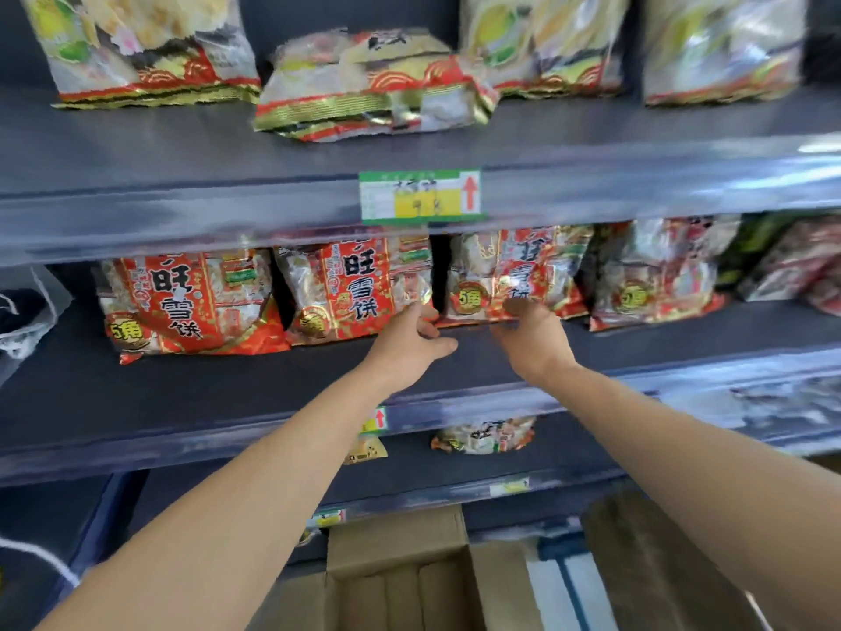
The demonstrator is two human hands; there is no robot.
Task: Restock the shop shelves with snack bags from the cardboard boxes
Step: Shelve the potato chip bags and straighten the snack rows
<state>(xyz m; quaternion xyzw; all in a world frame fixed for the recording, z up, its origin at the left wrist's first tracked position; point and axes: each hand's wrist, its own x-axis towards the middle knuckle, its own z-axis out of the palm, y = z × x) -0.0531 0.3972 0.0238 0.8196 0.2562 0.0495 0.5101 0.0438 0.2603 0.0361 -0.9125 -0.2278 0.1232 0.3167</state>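
The red-and-silver crinkly foil snack bags (346,289) stand in a row towards the back of the dark grey middle shelf (227,393), well behind its front edge. They are probably light, puffed with air and slippery, with brittle crackers inside. A gentle hold on the flat sides or a crimped seam would suit them better than a squeeze across the middle.

Both bare forearms reach up and forward over the shelf's front edge. The left hand (409,332) sits at the lower right corner of the second bag from the left, with its fingers curled against the foil and the thumb pointing right. I cannot tell whether it pinches the corner. The right hand (532,339) is blurred, its fingertips at the bottom edge of the third bag (509,271), and its hold is just as unclear. An open brown cardboard box (396,580) lies below the lowest shelf.
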